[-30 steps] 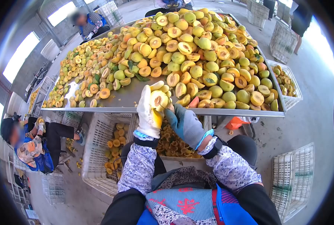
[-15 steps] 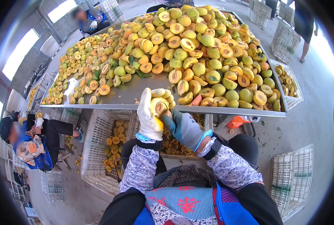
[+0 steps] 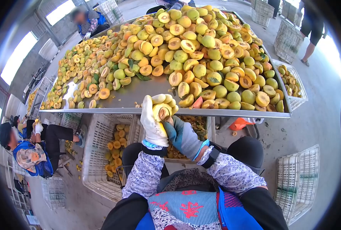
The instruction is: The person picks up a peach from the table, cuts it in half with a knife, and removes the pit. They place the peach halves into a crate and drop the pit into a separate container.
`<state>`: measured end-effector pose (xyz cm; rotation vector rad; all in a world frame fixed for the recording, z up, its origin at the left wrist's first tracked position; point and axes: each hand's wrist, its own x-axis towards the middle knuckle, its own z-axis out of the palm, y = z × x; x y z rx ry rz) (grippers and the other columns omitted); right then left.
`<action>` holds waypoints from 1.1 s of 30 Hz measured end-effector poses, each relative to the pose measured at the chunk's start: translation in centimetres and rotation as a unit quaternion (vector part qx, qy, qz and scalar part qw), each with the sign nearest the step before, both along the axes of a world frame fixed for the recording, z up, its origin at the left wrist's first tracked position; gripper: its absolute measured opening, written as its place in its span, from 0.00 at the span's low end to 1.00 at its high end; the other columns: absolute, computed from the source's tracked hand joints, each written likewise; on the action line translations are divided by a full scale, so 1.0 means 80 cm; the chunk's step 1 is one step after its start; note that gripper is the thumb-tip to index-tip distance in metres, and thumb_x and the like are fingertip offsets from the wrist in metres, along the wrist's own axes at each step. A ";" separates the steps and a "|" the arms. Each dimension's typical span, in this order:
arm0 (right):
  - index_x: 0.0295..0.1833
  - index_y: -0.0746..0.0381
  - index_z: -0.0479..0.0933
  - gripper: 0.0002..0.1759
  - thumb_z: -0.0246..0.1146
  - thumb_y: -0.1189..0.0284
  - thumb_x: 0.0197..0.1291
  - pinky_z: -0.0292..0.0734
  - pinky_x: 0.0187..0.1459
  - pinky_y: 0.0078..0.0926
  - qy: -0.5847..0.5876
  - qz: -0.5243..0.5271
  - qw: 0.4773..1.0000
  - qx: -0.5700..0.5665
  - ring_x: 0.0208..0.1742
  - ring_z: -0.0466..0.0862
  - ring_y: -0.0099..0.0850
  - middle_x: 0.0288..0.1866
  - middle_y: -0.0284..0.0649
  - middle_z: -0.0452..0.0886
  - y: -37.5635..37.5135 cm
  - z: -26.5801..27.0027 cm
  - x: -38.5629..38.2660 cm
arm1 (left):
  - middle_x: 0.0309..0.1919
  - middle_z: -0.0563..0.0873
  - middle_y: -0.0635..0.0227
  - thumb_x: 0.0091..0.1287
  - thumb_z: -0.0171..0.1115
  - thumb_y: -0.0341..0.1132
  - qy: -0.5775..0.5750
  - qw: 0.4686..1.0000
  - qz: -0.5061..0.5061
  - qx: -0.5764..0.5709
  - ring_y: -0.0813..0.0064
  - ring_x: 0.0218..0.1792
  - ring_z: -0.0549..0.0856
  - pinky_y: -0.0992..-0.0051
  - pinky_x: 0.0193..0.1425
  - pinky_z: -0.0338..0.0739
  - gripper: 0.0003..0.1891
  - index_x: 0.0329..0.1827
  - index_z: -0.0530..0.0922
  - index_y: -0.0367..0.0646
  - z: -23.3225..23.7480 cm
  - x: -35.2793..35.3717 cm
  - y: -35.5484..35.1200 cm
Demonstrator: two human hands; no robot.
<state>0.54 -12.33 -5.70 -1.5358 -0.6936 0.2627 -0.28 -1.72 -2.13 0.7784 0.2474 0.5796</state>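
My left hand [image 3: 153, 122], in a white glove with a yellow patch, is wrapped round a halved yellow fruit [image 3: 162, 112] whose cut face and brown centre show. Against the lower right of that fruit my right hand [image 3: 181, 135], in a grey-blue glove, has its fingers pressed together; what they hold, if anything, is hidden. Both hands are at the near edge of a metal table [image 3: 140, 93]. Heaped on the table are halved fruits [image 3: 212, 78], yellow, green and orange, with a few leaves among them.
Below the table edge stand white crates [image 3: 95, 153] holding fruit halves. Another crate [image 3: 297, 184] stands at the right, and a fruit-filled crate [image 3: 293, 82] beside the table. A person sits at the left [image 3: 34, 153]; others are at the far side. An orange bag [image 3: 239, 124] lies under the table.
My right hand has shifted slightly left and down beside the fruit. My left hand keeps its hold on the fruit. The seated person at the left has moved a little, and the view has shifted slightly.
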 end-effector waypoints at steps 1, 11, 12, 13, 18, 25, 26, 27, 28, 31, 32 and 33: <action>0.56 0.65 0.80 0.21 0.56 0.58 0.78 0.82 0.45 0.42 -0.001 0.000 1.000 0.000 0.45 0.89 0.52 0.41 0.56 0.88 0.000 0.000 -0.001 | 0.40 0.89 0.53 0.82 0.49 0.50 -0.002 1.000 0.005 0.016 0.60 0.39 0.90 0.63 0.43 0.89 0.23 0.47 0.81 0.36 0.002 -0.002 -0.002; 0.45 0.67 0.80 0.28 0.53 0.51 0.79 0.77 0.33 0.31 0.164 0.104 0.981 -0.023 0.29 0.81 0.28 0.28 0.41 0.83 -0.002 0.002 0.005 | 0.40 0.88 0.53 0.83 0.48 0.51 0.033 0.983 0.005 0.179 0.62 0.38 0.89 0.63 0.45 0.87 0.25 0.44 0.82 0.36 0.009 -0.005 0.011; 0.41 0.66 0.80 0.29 0.51 0.49 0.80 0.75 0.29 0.27 0.251 0.150 0.955 -0.049 0.26 0.79 0.25 0.26 0.37 0.80 -0.015 0.034 0.009 | 0.39 0.88 0.53 0.83 0.48 0.51 0.032 0.983 0.005 0.180 0.62 0.37 0.89 0.64 0.44 0.87 0.25 0.43 0.82 0.35 0.011 -0.005 0.010; 0.38 0.64 0.79 0.30 0.50 0.48 0.80 0.73 0.25 0.24 0.335 0.196 0.919 -0.074 0.22 0.76 0.22 0.24 0.34 0.78 -0.023 0.050 0.011 | 0.38 0.89 0.52 0.82 0.48 0.51 0.030 0.983 0.005 0.182 0.62 0.36 0.89 0.65 0.44 0.87 0.26 0.42 0.82 0.35 0.015 -0.006 0.008; 0.30 0.58 0.74 0.34 0.46 0.41 0.78 0.65 0.17 0.25 0.231 0.185 0.948 -0.118 0.15 0.69 0.22 0.18 0.30 0.70 -0.026 0.041 0.012 | 0.27 0.90 0.58 0.81 0.52 0.49 0.076 0.956 -0.116 0.258 0.71 0.26 0.87 0.75 0.33 0.82 0.29 0.31 0.86 0.32 0.020 -0.003 0.035; 0.30 0.56 0.75 0.34 0.48 0.38 0.76 0.66 0.17 0.24 0.382 0.243 0.875 -0.173 0.16 0.70 0.22 0.18 0.29 0.70 -0.046 0.064 0.018 | 0.26 0.89 0.58 0.81 0.52 0.49 0.095 0.933 -0.236 0.256 0.72 0.25 0.86 0.77 0.29 0.80 0.27 0.39 0.88 0.32 0.029 -0.002 0.040; 0.30 0.55 0.75 0.34 0.47 0.38 0.76 0.65 0.17 0.24 0.334 0.212 0.901 -0.179 0.15 0.69 0.22 0.18 0.29 0.70 -0.043 0.054 0.015 | 0.26 0.89 0.58 0.82 0.50 0.50 0.115 0.907 -0.243 0.323 0.72 0.24 0.86 0.76 0.30 0.80 0.27 0.46 0.87 0.32 0.034 -0.002 0.038; 0.31 0.55 0.75 0.34 0.47 0.38 0.76 0.65 0.16 0.23 0.285 0.181 0.923 -0.184 0.15 0.69 0.22 0.18 0.28 0.69 -0.037 0.045 0.011 | 0.26 0.89 0.58 0.82 0.50 0.51 0.113 0.909 -0.234 0.326 0.72 0.25 0.86 0.76 0.31 0.80 0.27 0.48 0.86 0.31 0.035 -0.001 0.035; 0.31 0.55 0.75 0.33 0.47 0.38 0.76 0.64 0.16 0.23 0.237 0.149 0.941 -0.189 0.15 0.68 0.21 0.18 0.28 0.69 -0.035 0.039 0.007 | 0.26 0.89 0.57 0.82 0.49 0.51 0.112 0.910 -0.226 0.328 0.72 0.25 0.86 0.76 0.31 0.81 0.28 0.50 0.86 0.31 0.034 -0.001 0.032; 0.33 0.55 0.75 0.32 0.47 0.39 0.76 0.63 0.16 0.22 0.376 0.216 0.879 -0.196 0.15 0.67 0.21 0.18 0.27 0.68 -0.048 0.065 0.018 | 0.26 0.89 0.57 0.83 0.46 0.55 0.075 0.938 -0.177 0.289 0.72 0.25 0.85 0.75 0.32 0.81 0.31 0.54 0.85 0.31 0.023 0.000 0.026; 0.34 0.55 0.75 0.32 0.47 0.39 0.76 0.62 0.16 0.22 0.410 0.243 0.864 -0.160 0.15 0.66 0.20 0.18 0.27 0.68 -0.049 0.063 0.021 | 0.26 0.88 0.58 0.83 0.44 0.55 0.061 0.953 -0.148 0.258 0.72 0.24 0.85 0.76 0.31 0.80 0.32 0.53 0.85 0.31 0.017 0.001 0.021; 0.34 0.55 0.75 0.31 0.48 0.39 0.76 0.62 0.16 0.21 0.443 0.269 0.846 -0.124 0.15 0.66 0.20 0.18 0.26 0.68 -0.049 0.057 0.024 | 0.26 0.88 0.58 0.83 0.43 0.56 0.049 0.966 -0.118 0.227 0.72 0.23 0.84 0.76 0.30 0.79 0.33 0.52 0.85 0.32 0.014 0.000 0.019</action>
